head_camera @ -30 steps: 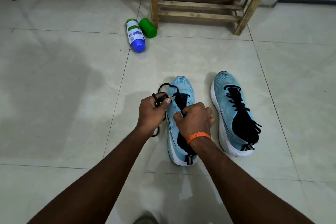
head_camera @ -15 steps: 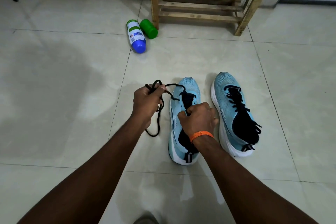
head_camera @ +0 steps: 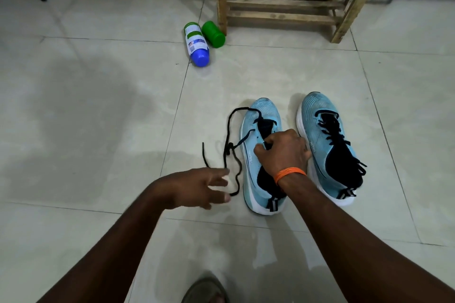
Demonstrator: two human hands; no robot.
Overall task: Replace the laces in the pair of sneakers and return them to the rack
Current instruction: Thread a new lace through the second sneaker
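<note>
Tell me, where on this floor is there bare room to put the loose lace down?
The floor left of the black lace is bare, and so is the tile between the bottles and the sneakers' toes. It is crowded around the left sneaker, where lace and both hands meet.

A plain room in a home, it seems. Pale tiled floor (head_camera: 98,106) runs beyond the hands (head_camera: 283,152) to a wall, where a wooden rack (head_camera: 280,2) stands beside two toppled bottles (head_camera: 197,44).

Right hand (head_camera: 283,152) on unlaced sneaker (head_camera: 261,155)
</note>
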